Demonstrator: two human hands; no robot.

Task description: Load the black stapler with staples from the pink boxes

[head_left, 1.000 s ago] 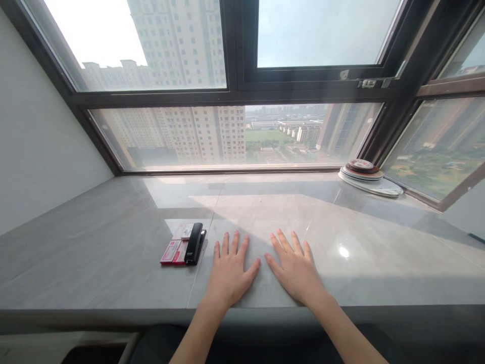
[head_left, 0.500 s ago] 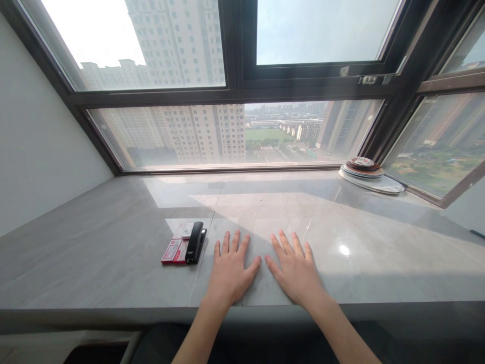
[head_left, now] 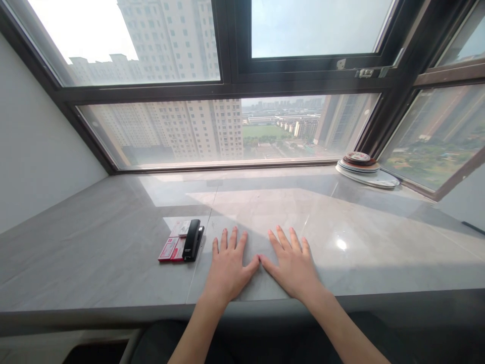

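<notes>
My left hand [head_left: 229, 268] lies flat on the grey tiled sill [head_left: 113, 273], palm down with fingers spread. Beside it, also palm down and spread, rests my right hand [head_left: 293, 265]; the tips of the two thumbs meet or nearly meet. Neither hand holds anything. To the left of my left hand is a black stapler [head_left: 191, 240], lying against small red-and-white boxes [head_left: 168, 248]. A further pale box [head_left: 184, 228] sits at the back of that group, partly hidden by the stapler.
A stack of round plates or discs [head_left: 359, 167] of several sizes stands in the far right corner by the glass. Dark window frames [head_left: 151, 93] close off the back. The front edge of the sill [head_left: 113, 311] runs just below my wrists.
My thumbs have come closer together, from a small gap to about touching. The whole view has shifted slightly; the stapler and boxes stay in place on the sill.
</notes>
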